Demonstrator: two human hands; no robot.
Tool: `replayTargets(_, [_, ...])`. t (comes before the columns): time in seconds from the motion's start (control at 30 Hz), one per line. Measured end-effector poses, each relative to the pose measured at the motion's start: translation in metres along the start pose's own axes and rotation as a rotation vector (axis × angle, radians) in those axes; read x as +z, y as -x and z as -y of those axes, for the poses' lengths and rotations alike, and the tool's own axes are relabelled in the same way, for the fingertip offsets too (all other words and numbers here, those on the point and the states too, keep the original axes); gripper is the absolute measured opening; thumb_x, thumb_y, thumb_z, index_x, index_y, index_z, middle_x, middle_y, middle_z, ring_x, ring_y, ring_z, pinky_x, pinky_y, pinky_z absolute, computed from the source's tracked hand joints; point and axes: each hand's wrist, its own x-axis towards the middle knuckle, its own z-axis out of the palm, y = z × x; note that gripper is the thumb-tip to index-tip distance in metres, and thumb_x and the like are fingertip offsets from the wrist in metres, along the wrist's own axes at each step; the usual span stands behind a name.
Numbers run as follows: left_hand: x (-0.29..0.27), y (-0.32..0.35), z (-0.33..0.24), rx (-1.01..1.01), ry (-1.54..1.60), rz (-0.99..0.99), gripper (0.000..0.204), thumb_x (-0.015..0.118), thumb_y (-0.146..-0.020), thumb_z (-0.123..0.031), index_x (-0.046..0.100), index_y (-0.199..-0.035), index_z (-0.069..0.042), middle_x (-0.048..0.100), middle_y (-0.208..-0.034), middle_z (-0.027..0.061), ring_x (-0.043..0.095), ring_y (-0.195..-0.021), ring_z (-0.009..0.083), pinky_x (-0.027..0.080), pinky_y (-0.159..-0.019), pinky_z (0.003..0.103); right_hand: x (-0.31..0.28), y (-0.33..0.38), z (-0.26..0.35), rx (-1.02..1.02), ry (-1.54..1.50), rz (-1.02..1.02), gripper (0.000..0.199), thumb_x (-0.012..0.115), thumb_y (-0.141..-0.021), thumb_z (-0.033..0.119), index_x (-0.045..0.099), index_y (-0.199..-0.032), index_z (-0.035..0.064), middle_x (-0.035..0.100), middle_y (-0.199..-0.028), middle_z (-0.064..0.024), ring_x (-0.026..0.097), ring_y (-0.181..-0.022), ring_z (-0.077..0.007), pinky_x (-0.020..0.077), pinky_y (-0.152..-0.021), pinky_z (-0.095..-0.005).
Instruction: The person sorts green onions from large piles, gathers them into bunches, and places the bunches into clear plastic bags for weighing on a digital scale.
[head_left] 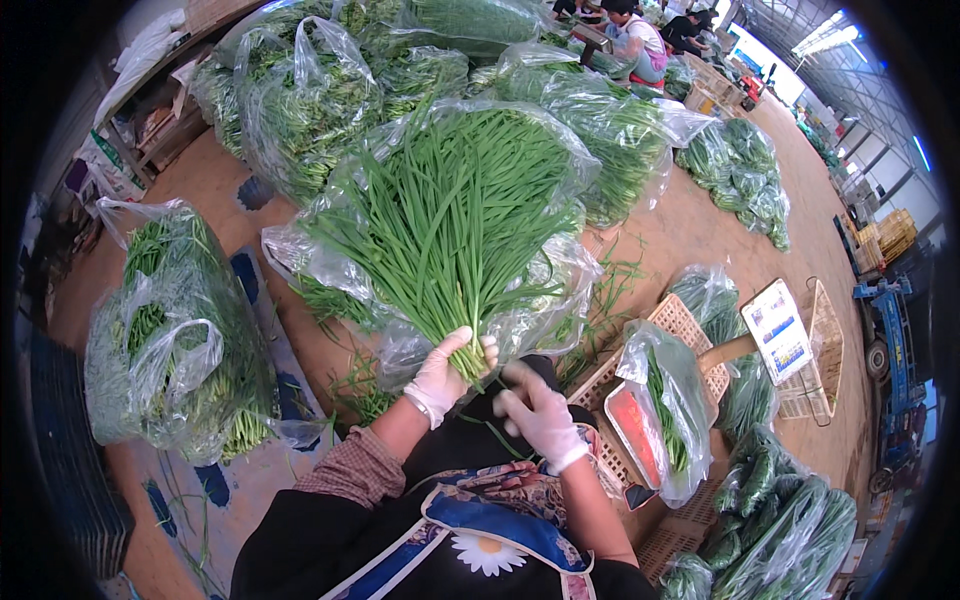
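Note:
A large fanned bunch of long green garlic chives (450, 210) spreads up and away from me. My gloved left hand (445, 375) is closed around its pale stem ends. Just right of those ends is my gloved right hand (540, 415), its fingers bent and smeared by motion, so what they hold, if anything, does not show. A thin green strand (490, 428) hangs below the hands. Behind and under the bunch lies a clear plastic bag (555, 275) with more greens.
At the right, bagged chives (662, 400) rest on a red-topped scale (630, 435) beside a white display panel (778, 330). A big filled bag (180, 340) stands left. Further bags (310, 120) and bundles (790, 530) surround me. Other people (640, 45) work far off.

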Motion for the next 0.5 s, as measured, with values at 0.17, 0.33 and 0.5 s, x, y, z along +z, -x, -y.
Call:
replayTargets(0.17, [-0.002,0.008,-0.004,-0.024,-0.057,0.085,0.036,0.052,-0.090,-0.026,0.054,-0.116,-0.001,0.063,-0.108,0.0154,0.062,-0.083,0.0205,0.050,-0.074,0.034,-0.042,0.060,-0.009,0.289,-0.109,0.533,0.034,0.059,-0.090,0.020,0.058,-0.119,0.0026,0.065,-0.090,-0.0067,0.061,-0.079,-0.0093,0.0495,-0.068,-0.0232])
replayTargets(0.33, [-0.005,0.024,0.012,-0.004,-0.325,0.138,0.038,0.054,-0.088,-0.026,0.053,-0.119,-0.002,0.061,-0.114,0.0096,0.061,-0.089,0.0184,0.049,-0.078,0.033,-0.036,0.022,0.018,-0.392,0.108,0.010,0.024,0.066,-0.081,0.011,0.061,-0.103,0.0020,0.063,-0.104,-0.0128,0.059,-0.098,-0.0272,0.0459,-0.087,-0.0334])
replayTargets(0.5, [-0.004,0.030,0.016,-0.075,-0.249,0.118,0.053,0.056,-0.082,-0.032,0.049,-0.126,-0.005,0.059,-0.117,0.0135,0.060,-0.099,0.0261,0.047,-0.086,0.042,0.001,-0.058,0.025,-0.546,0.499,-0.299,0.054,0.060,-0.074,-0.004,0.051,-0.126,0.0096,0.052,-0.123,-0.0177,0.048,-0.115,-0.0331,0.0404,-0.094,-0.0371])
